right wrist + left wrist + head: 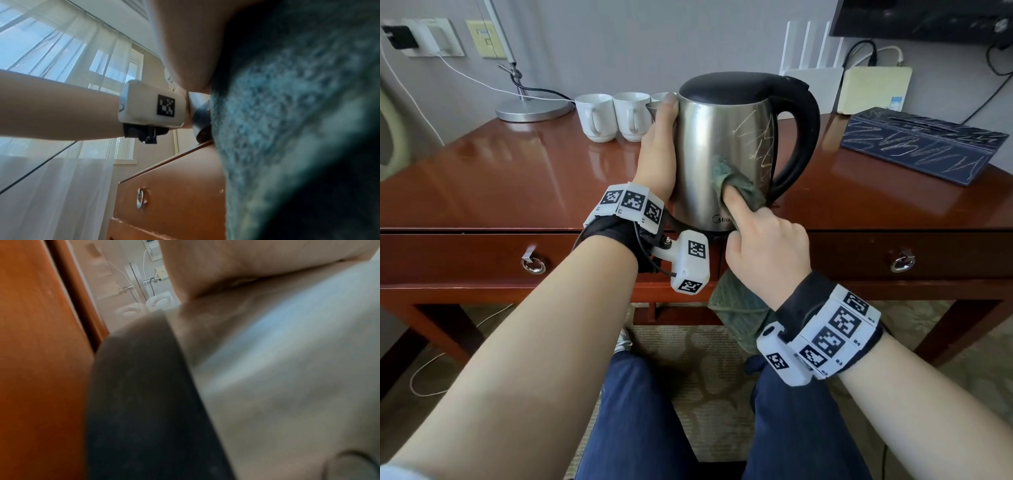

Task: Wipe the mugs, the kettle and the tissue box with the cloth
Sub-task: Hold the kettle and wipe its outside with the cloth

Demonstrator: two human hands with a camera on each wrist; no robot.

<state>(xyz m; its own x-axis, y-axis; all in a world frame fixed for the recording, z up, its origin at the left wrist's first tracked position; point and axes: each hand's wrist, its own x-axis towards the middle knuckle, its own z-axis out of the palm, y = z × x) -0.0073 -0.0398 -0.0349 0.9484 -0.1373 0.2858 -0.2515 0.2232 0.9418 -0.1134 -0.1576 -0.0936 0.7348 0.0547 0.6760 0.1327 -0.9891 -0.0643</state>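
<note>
A steel kettle (pixel 722 144) with a black lid and handle stands at the desk's front edge, with pale scribbles on its wall. My left hand (pixel 659 147) grips its left side, fingers hidden behind it. My right hand (pixel 763 240) holds a green cloth (pixel 739 185) and presses it with the index finger against the kettle's lower front; the rest of the cloth hangs below the wrist. White mugs (pixel 595 116) stand in a row behind the left hand. A dark blue tissue box (pixel 921 144), also scribbled on, lies at the right. The left wrist view shows the kettle wall (pixel 287 369), the right wrist view the cloth (pixel 287 129).
The red-brown desk (pixel 500 178) has two drawers with ring pulls (pixel 533 264). A lamp base (pixel 534 109) and cables sit at the back left. A white router (pixel 813 82) and a cream box (pixel 873 89) stand against the wall behind the kettle.
</note>
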